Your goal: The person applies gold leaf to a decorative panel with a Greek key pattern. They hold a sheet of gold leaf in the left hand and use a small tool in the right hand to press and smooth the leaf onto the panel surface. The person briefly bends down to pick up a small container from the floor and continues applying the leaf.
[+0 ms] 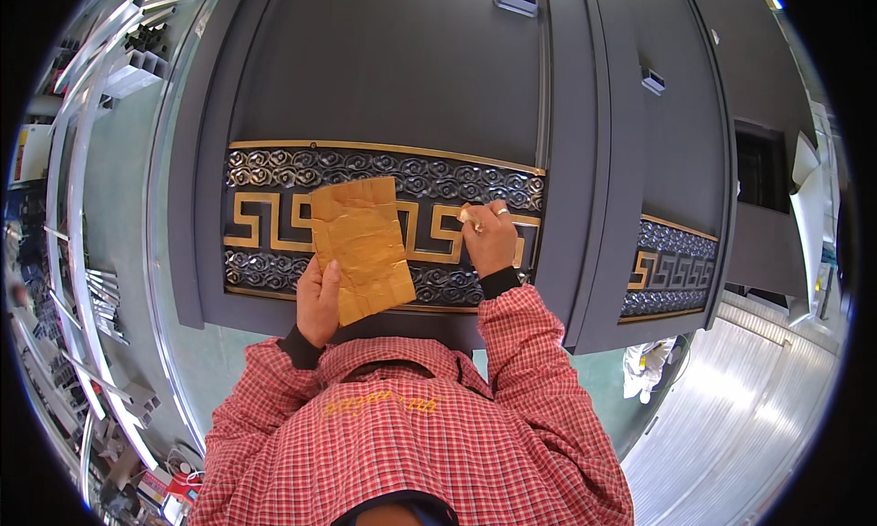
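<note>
My left hand (pixel 319 299) is closed on the lower left edge of a gold-coloured sheet that looks like cardboard (pixel 362 252), creased and tilted over the panel. Between the fingers of my right hand (pixel 493 245), a small pale wad (pixel 470 218) is pinched; its material is too small to make out. That hand rests at the right part of a raised gold key-pattern band (pixel 432 249) on a dark grey door panel (pixel 393 69). Rows of dark metallic scrollwork (pixel 457 172) run above and below the band. The sheet hides part of the pattern.
To the right, a second grey panel has a similar band (pixel 671 270), gold at its left end and dark along the rest. Metal profiles (pixel 137 69) and racks line the left side. A white crumpled bag (pixel 647 369) lies below the right panel, beside ribbed metal sheeting (pixel 740 389).
</note>
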The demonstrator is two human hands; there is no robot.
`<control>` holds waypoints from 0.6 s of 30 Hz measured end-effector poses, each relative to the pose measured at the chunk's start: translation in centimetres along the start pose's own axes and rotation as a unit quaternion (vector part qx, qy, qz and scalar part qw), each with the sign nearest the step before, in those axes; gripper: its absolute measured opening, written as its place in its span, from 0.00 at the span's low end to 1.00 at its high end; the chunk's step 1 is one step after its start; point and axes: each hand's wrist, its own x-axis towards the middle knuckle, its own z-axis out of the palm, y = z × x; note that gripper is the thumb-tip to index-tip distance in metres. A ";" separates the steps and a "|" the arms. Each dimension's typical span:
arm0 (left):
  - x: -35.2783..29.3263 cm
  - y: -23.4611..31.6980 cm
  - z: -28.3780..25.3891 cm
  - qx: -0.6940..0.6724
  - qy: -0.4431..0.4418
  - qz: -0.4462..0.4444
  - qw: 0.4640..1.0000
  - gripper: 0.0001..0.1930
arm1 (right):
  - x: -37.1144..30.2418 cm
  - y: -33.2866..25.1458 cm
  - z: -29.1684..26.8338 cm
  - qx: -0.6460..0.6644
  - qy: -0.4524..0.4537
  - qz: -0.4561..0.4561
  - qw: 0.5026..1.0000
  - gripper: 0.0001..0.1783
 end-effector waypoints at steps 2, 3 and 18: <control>-0.1 0.6 0.2 -0.008 -0.003 0.004 1.000 0.16 | 0.0 0.6 -0.2 -0.008 -0.004 0.021 1.000 0.06; -0.2 0.8 0.3 -0.014 -0.003 0.005 1.000 0.17 | 0.1 1.0 -0.6 -0.025 0.003 0.034 0.999 0.06; 0.0 0.7 0.1 -0.010 -0.010 -0.016 1.000 0.16 | 0.0 0.7 -1.6 -0.033 -0.007 0.005 0.999 0.07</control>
